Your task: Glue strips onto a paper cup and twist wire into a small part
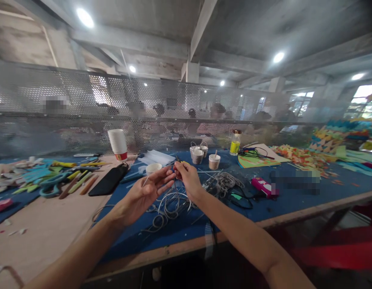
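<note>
My left hand is raised over the blue mat, palm turned inward, its outer fingers loosely apart. A thin pale strand sticks up by its thumb and seems held there. Its fingertips meet those of my right hand, which is closed in a pinch. Whatever sits between the right fingertips is too small to make out. Below both hands lie loose coils of thin wire. A bundle of grey cord rests to the right, and a white paper cup stands just behind my left hand.
At left are a black phone, scissors and stacked paper cups. Small cups, a yellow-labelled bottle and a magenta device stand behind and right. A perforated metal screen runs along the back.
</note>
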Demonstrator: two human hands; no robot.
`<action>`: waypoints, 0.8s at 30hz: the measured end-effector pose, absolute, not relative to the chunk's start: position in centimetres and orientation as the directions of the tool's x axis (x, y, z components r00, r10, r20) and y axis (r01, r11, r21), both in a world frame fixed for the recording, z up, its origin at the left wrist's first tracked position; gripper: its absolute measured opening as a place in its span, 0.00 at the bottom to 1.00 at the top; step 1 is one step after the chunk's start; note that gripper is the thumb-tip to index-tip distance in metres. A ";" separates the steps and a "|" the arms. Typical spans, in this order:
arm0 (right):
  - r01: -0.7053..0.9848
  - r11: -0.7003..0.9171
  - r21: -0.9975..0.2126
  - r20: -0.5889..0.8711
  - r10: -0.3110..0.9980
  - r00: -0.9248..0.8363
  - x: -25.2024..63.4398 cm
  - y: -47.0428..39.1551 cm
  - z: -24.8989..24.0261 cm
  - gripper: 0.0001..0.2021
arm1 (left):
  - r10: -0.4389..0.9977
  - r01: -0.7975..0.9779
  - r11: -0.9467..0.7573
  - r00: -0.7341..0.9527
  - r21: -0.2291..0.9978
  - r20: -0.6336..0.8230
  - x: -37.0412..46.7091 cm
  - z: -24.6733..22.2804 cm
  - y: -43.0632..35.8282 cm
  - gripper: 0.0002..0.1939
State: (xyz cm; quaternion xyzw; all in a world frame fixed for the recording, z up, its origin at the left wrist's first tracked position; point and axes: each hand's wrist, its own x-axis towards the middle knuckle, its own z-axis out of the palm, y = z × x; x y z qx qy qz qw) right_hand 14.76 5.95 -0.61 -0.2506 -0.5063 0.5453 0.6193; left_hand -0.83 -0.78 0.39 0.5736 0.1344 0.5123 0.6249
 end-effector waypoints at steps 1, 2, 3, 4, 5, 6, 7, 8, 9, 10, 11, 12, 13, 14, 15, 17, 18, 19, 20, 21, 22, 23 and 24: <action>-0.423 0.271 -0.865 0.344 0.933 -0.105 14.7 5.9 -0.5 0.15 | 0.797 -0.487 -0.185 0.434 0.854 0.421 -0.8 0.4 -0.9 0.37; -0.422 0.263 -0.868 0.334 0.937 -0.104 14.7 5.8 -0.5 0.15 | 0.803 -0.489 -0.188 0.423 0.852 0.421 -0.7 0.4 -1.0 0.38; -0.418 0.257 -0.871 0.328 0.939 -0.104 14.6 5.8 -0.4 0.15 | 0.814 -0.493 -0.190 0.405 0.849 0.418 -0.6 0.5 -1.1 0.37; -0.412 0.258 -0.874 0.327 0.939 -0.105 14.6 5.8 -0.4 0.15 | 0.829 -0.501 -0.191 0.378 0.844 0.413 -0.5 0.5 -1.2 0.36; -0.402 0.267 -0.876 0.334 0.937 -0.105 14.6 5.8 -0.4 0.15 | 0.848 -0.510 -0.190 0.345 0.839 0.402 -0.4 0.5 -1.2 0.34; -0.389 0.283 -0.877 0.348 0.932 -0.105 14.6 5.7 -0.5 0.15 | 0.872 -0.519 -0.187 0.303 0.834 0.385 -0.3 0.6 -1.2 0.31; -0.370 0.307 -0.877 0.367 0.924 -0.104 14.6 5.7 -0.5 0.15 | 0.898 -0.524 -0.182 0.257 0.832 0.359 -0.2 0.6 -1.2 0.27; -0.345 0.333 -0.877 0.389 0.916 -0.103 14.6 5.6 -0.5 0.15 | 0.923 -0.525 -0.174 0.209 0.833 0.325 -0.1 0.7 -1.1 0.24; -0.318 0.361 -0.877 0.411 0.906 -0.104 14.6 5.5 -0.6 0.15 | 0.945 -0.522 -0.163 0.161 0.837 0.285 0.0 0.7 -1.0 0.21; -0.289 0.389 -0.875 0.433 0.895 -0.108 14.7 5.4 -0.6 0.15 | 0.962 -0.518 -0.152 0.116 0.841 0.245 0.0 0.7 -0.9 0.19; -0.262 0.414 -0.872 0.454 0.884 -0.114 14.7 5.3 -0.6 0.15 | 0.975 -0.516 -0.141 0.078 0.845 0.210 0.1 0.7 -0.8 0.18; -0.237 0.436 -0.868 0.472 0.873 -0.121 14.7 5.1 -0.6 0.15 | 0.982 -0.515 -0.130 0.052 0.847 0.182 0.2 0.6 -0.6 0.17; -0.216 0.455 -0.864 0.487 0.864 -0.129 14.8 5.0 -0.6 0.16 | 0.986 -0.517 -0.120 0.036 0.847 0.161 0.3 0.5 -0.5 0.16; -0.199 0.470 -0.860 0.499 0.855 -0.139 14.8 4.9 -0.6 0.16 | 0.988 -0.522 -0.112 0.029 0.846 0.149 0.4 0.4 -0.4 0.15; -0.186 0.481 -0.857 0.508 0.849 -0.145 14.8 4.8 -0.6 0.16 | 0.990 -0.527 -0.104 0.026 0.844 0.138 0.6 0.3 -0.2 0.15; -0.165 0.497 -0.852 0.520 0.841 -0.153 14.8 4.7 -0.7 0.16 | 0.993 -0.533 -0.097 0.006 0.841 0.119 0.9 0.1 0.0 0.14; -0.156 0.501 -0.851 0.522 0.839 -0.154 14.7 4.8 -0.8 0.16 | 0.994 -0.535 -0.097 -0.012 0.839 0.108 1.0 0.1 0.0 0.13; -0.147 0.502 -0.852 0.521 0.839 -0.156 14.7 4.8 -0.9 0.16 | 0.995 -0.537 -0.099 -0.031 0.838 0.097 1.1 0.1 0.1 0.13; -0.136 0.502 -0.854 0.519 0.840 -0.157 14.7 4.8 -1.0 0.16 | 0.995 -0.537 -0.101 -0.047 0.837 0.090 1.2 0.1 0.1 0.12; -0.124 0.503 -0.856 0.517 0.841 -0.157 14.7 4.8 -1.0 0.17 | 0.995 -0.536 -0.104 -0.060 0.838 0.086 1.2 0.1 0.1 0.11; -0.110 0.505 -0.856 0.517 0.841 -0.159 14.7 4.8 -1.1 0.17 | 0.994 -0.533 -0.110 -0.067 0.839 0.087 1.2 0.1 0.1 0.10; -0.094 0.511 -0.854 0.520 0.839 -0.160 14.7 4.8 -1.1 0.17 | 0.993 -0.531 -0.114 -0.069 0.840 0.092 1.2 0.1 0.0 0.10; -0.073 0.525 -0.848 0.530 0.833 -0.160 14.7 4.7 -1.1 0.17 | 0.993 -0.530 -0.118 -0.066 0.840 0.098 1.2 0.1 0.0 0.09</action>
